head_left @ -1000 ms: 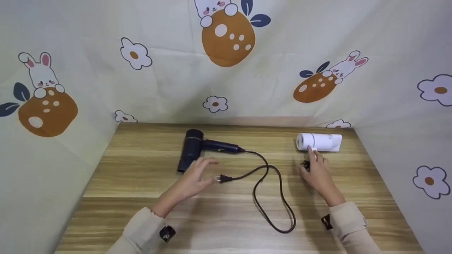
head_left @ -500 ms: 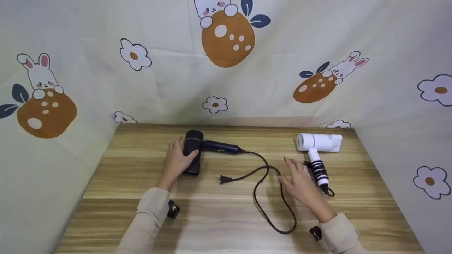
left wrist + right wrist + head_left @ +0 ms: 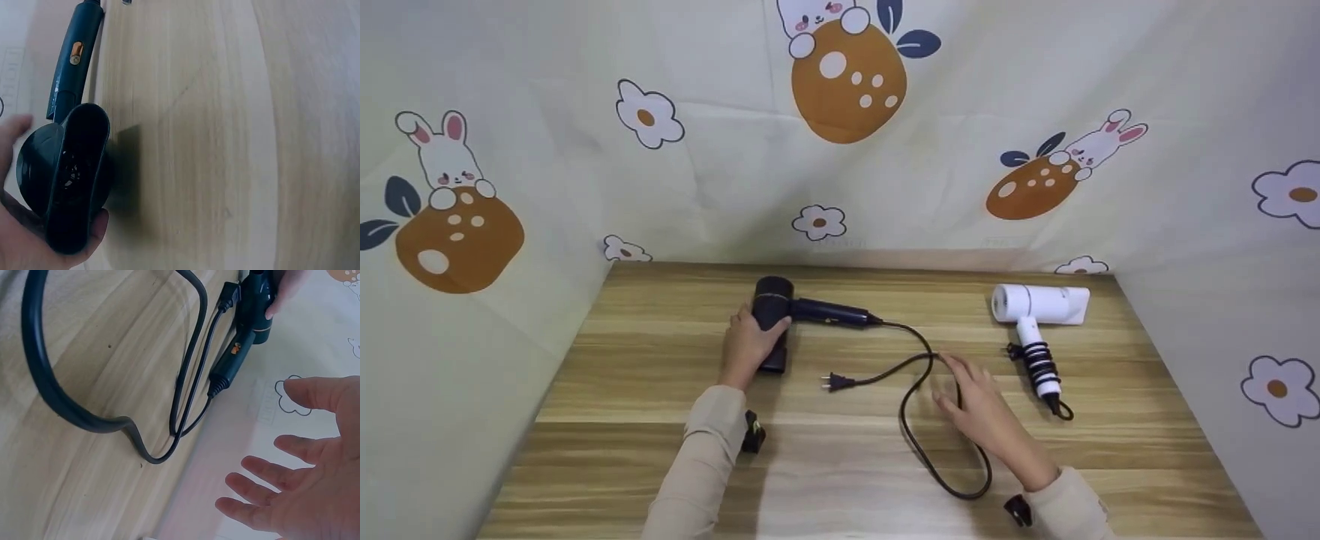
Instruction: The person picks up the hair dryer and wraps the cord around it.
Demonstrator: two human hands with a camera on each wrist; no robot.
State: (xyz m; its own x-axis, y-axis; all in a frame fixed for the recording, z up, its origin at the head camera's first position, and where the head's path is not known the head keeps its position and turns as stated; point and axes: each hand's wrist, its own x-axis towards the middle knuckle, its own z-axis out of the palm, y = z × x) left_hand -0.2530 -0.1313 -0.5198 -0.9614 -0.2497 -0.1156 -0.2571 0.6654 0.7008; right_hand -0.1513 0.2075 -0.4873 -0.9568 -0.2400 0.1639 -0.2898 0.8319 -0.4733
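My left hand point(image 3: 748, 346) grips the barrel of a dark navy hair dryer point(image 3: 771, 294), which lies at the middle left of the table. In the left wrist view, the fingers and thumb lie on both sides of the barrel, and the slot-shaped nozzle point(image 3: 77, 180) faces the camera. The dryer's handle point(image 3: 831, 312) points right. From it a black cord point(image 3: 911, 439) runs out in a loose loop, ending in a two-pin plug point(image 3: 838, 382). Over the cord hovers my right hand point(image 3: 984, 409), its fingers spread and holding nothing, as the right wrist view shows.
A white hair dryer point(image 3: 1054, 304) lies at the back right, its black cord point(image 3: 1041, 365) wound round the handle. The wooden table point(image 3: 607, 390) has cloth point(image 3: 735, 172) printed with rabbits and flowers on three sides.
My left hand has moved left onto the dark hair dryer and taken hold of its barrel. My right hand has left the white hair dryer and moved left and nearer, over the cord.
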